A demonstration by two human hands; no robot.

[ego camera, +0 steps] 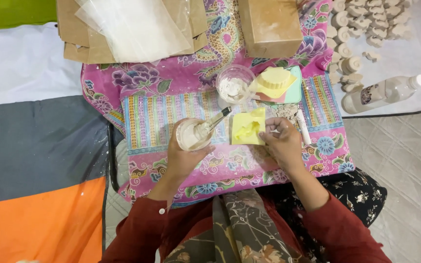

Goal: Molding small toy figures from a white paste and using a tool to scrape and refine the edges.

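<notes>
Our left hand [183, 156] wrapped around a cup [193, 135] of pale mix, fingers curled on its wall, a spoon [215, 119] standing in it. Our right hand [282, 141] pinched the right edge of a yellow mould [248, 127], which lay flat on the cloth [171, 83] just right of the cup. Behind them sat a clear bowl [234, 84] of powder, beside a yellow lid [273, 81] on a tray [296, 92]. A white tube [303, 127] lay right of the hand. A box [269, 24], bags [132, 29], a bottle [383, 92] and cast pieces [366, 24] sat further off.
</notes>
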